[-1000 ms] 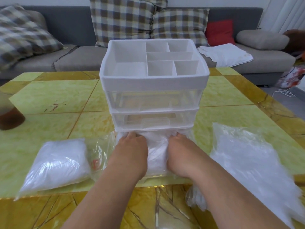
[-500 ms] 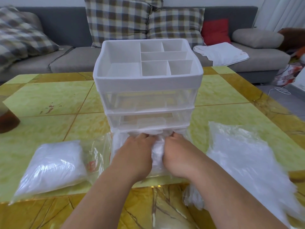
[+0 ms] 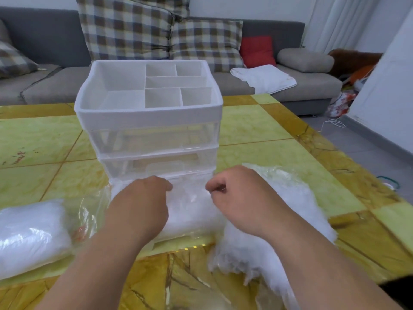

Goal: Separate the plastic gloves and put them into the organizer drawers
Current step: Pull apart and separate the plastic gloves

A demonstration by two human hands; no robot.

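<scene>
Head view, desk: a desk (image 3: pixel 40 142) tiled in yellow-green and amber fills the lower frame.
Organizer: a white and clear organizer (image 3: pixel 148 121) stands upright at the middle of the desk, with an open divided tray on top and clear drawers stacked beneath it.
Bottom drawer: the bottom drawer (image 3: pixel 169 242) is pulled out toward the person and is packed with white plastic gloves (image 3: pixel 190 211).
Left hand: the left hand (image 3: pixel 140 202) lies knuckles up on the gloves in the drawer, fingers curled downward at the drawer's far end; whether they grip anything cannot be told.
Right hand: the right hand (image 3: pixel 237 198) sits at the drawer's right edge, fingers curled in with the thumb against them; whether it pinches a glove cannot be told.
Loose pile: a loose pile of gloves (image 3: pixel 290 209) lies on the desk just right of the drawer, partly under the right forearm.
Sealed bag: a full bag of gloves (image 3: pixel 31 233) lies at the left edge of the desk.
Open bag: a crumpled clear bag (image 3: pixel 89 215) lies between that full bag and the drawer.
Background: a grey sofa (image 3: pixel 301 88) behind the desk carries checked cushions (image 3: pixel 127 30), a red cushion (image 3: pixel 257 50) and a white towel (image 3: pixel 263 78).
</scene>
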